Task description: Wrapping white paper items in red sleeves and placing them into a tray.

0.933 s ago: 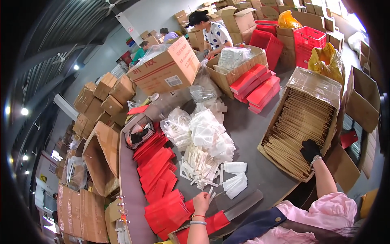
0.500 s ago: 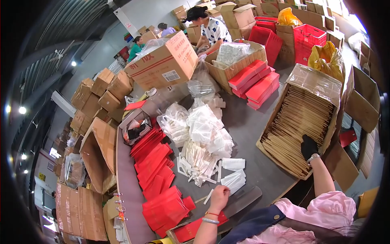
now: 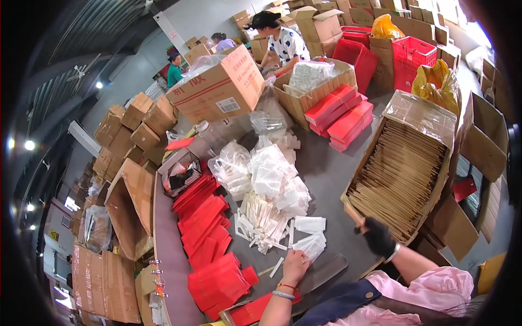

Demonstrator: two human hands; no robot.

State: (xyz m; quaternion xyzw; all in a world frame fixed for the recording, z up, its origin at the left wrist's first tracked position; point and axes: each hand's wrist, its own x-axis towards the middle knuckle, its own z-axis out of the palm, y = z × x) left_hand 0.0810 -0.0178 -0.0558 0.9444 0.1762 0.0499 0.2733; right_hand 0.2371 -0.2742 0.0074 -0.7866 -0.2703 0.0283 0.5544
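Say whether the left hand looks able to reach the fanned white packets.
Probably yes: the left hand is at the near edge of the white packets, and nothing else visibly covers them.

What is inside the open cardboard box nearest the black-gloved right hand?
Thin tan pieces are packed closely side by side inside the cardboard box. Whatever lies beneath them, including the bottom, is covered.
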